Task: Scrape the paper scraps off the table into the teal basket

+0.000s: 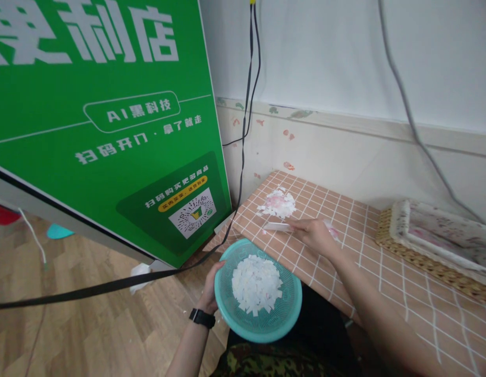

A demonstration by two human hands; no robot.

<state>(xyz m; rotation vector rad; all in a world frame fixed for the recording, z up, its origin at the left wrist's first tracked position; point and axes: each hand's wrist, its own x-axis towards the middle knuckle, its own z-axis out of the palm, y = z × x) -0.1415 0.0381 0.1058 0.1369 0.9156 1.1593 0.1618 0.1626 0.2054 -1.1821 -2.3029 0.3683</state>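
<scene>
My left hand [212,285] is closed on the left rim of a round turquoise plastic basket [290,309], holding it in front of my body beside the table edge. Inside lies a heap of small white paper scraps [256,283]. Over the table, my right hand [313,234] grips a flat white strip-like tool [278,226]; its exact kind is unclear. Just beyond the tool, a smaller pile of white and pinkish scraps [278,203] rests on the checked tablecloth [356,230]. Something clear and pink [331,229] shows behind my right hand, partly hidden.
A woven basket with a floral lining [439,241] stands on the table at right. The large green sign panel [109,94] rises at left. A black strap [148,276] runs across in front of it. A grey cable [409,110] hangs along the wall.
</scene>
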